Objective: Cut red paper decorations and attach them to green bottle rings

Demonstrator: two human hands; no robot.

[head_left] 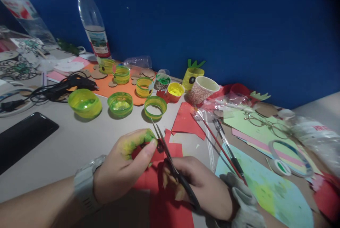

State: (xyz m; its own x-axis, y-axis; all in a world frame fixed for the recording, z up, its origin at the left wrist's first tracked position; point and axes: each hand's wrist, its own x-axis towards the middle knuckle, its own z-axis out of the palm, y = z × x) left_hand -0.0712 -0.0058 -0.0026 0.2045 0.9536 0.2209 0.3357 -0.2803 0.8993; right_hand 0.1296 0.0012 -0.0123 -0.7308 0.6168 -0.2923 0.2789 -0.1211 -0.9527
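The right hand (203, 187) grips one pair of scissors (174, 170), its two blades a little apart, out in front of the tabletop's back edge. The left hand (123, 166) pinches a small dark bit (159, 146) by the blades; I can't tell what it is. Red paper (171, 217) lies under the hands. Just past them sit two green bowls (120, 105) and one green ring (155, 108). Behind those, three yellow rings (144, 88) stand on orange paper (131, 92). Two paint cups (175, 95) are near one white cup (202, 91). One red-capped bottle (97, 36) stands by the back edge.
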